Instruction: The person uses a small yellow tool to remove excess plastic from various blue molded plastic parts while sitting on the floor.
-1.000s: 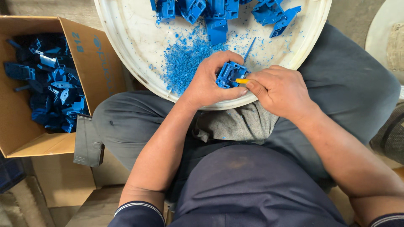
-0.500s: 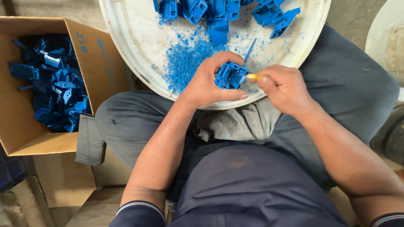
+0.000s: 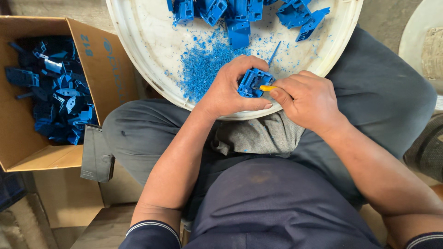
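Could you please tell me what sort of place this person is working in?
Probably a small workshop for hand-finishing moulded plastic parts. A cardboard box holds many blue parts, blue shavings litter a white tray, and the left hand holds one blue part against a yellow-handled tool.

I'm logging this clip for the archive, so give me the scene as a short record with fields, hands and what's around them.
left hand: left hand grips a blue plastic part
right hand: right hand holds a yellow-handled tool against the part
work surface: white round tray on the lap
on tray: blue shavings, more blue parts
to the left: cardboard box of blue parts
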